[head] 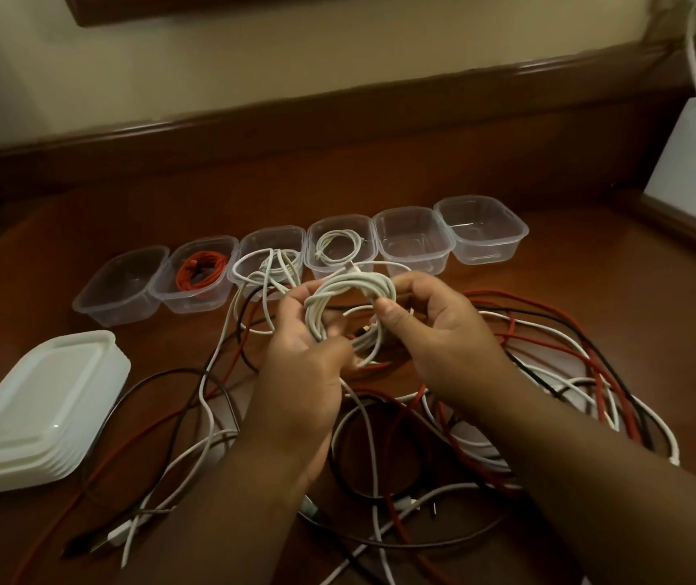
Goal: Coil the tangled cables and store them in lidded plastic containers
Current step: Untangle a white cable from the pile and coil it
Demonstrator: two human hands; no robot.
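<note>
Now coiling | left hand [302,365] and right hand [435,331] both grip white cable coil [348,308] (nearly wound) | next: an empty container [411,240].

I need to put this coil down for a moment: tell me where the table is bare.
Bare wood shows behind the row of tubs, and at the left between the stack of lids and the leftmost tub. In front of the tubs, loose cables crowd the table.

Both forearms reach up from the bottom edge toward frame centre. Left hand [304,356] is raised, palm turned inward, fingers curled in a grip. Right hand [435,331] faces it close by, thumb and fingers pinching.
</note>
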